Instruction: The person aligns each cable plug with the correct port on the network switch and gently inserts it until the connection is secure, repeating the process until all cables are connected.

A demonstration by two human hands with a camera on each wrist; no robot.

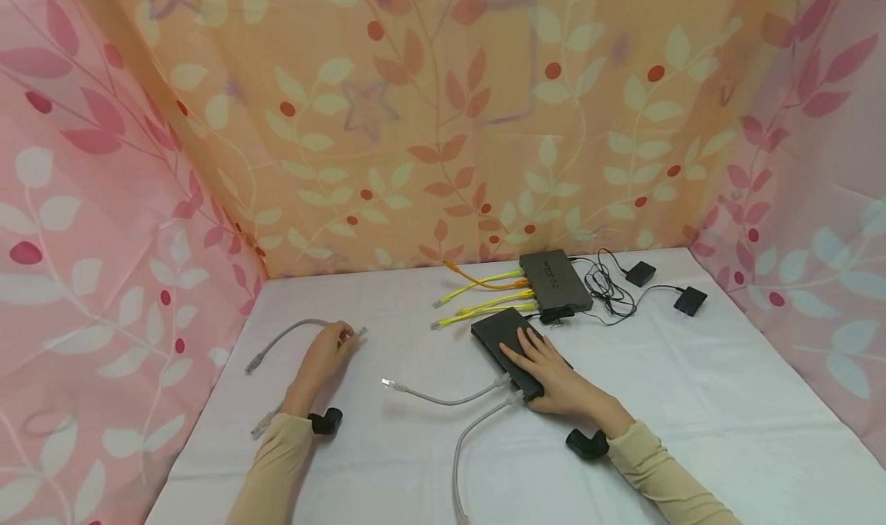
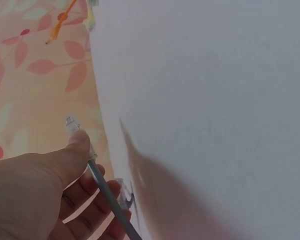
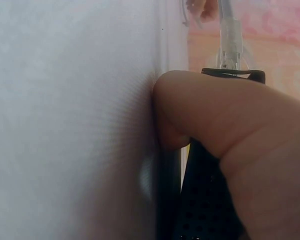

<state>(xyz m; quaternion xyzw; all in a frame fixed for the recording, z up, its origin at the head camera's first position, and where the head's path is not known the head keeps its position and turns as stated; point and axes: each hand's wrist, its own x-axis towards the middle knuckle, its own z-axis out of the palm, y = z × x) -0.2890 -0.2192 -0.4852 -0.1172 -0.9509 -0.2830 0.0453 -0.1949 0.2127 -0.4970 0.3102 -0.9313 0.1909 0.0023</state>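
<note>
My left hand point(image 1: 332, 348) pinches a grey network cable point(image 2: 107, 192) between thumb and fingers, right behind its clear plug point(image 2: 71, 123). A grey cable point(image 1: 287, 331) curves from that hand to a plug lying at the left. My right hand point(image 1: 554, 375) rests on a black network switch point(image 1: 494, 329), fingers spread over its top. In the right wrist view the bent thumb point(image 3: 182, 105) lies against the switch's side. Two grey cables point(image 1: 446, 400) run from the near end of the switch, and a clear plug sleeve point(image 3: 231, 42) shows at that end.
Behind stands a dark grey network box point(image 1: 557, 283) with yellow cables point(image 1: 477, 281) and an orange cable point(image 1: 484, 285). Black power adapters point(image 1: 640, 274) and tangled thin cords point(image 1: 609, 290) lie at the right. Another grey cable plug point(image 1: 263, 423) lies beside my left forearm. Patterned curtains surround the white table point(image 1: 727, 402).
</note>
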